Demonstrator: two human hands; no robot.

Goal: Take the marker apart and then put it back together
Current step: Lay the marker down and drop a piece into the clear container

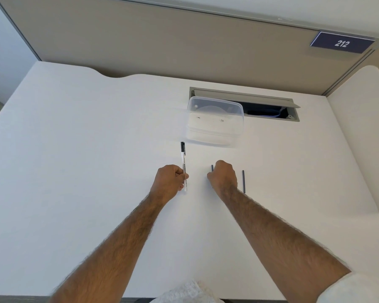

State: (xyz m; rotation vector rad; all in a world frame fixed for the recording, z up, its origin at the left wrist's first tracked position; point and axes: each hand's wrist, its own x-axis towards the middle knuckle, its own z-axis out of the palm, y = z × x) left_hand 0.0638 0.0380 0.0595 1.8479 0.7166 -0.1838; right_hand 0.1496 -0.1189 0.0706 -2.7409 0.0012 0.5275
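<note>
Your left hand [170, 181] is curled narrow around the near end of the marker [184, 167], thumb and fingers pinching the white barrel. The marker lies lengthwise on the white desk [74, 149], its black cap pointing to the far side, toward the clear plastic container [214, 121].

Your right hand [223, 174] is closed into a loose fist, knuckles up, resting on the desk just right of the marker. A thin dark rod [212, 167] pokes out on the far left side of that fist; you appear to be gripping it, though most of it is hidden under your hand. A second dark rod [243, 181] lies free on the desk just right of your right hand, parallel to the marker and not touching anything.

Beyond the container, a cable hatch [271, 110] stands open in the desk. A sign reading 212 [341, 43] sits on the partition at far right.
</note>
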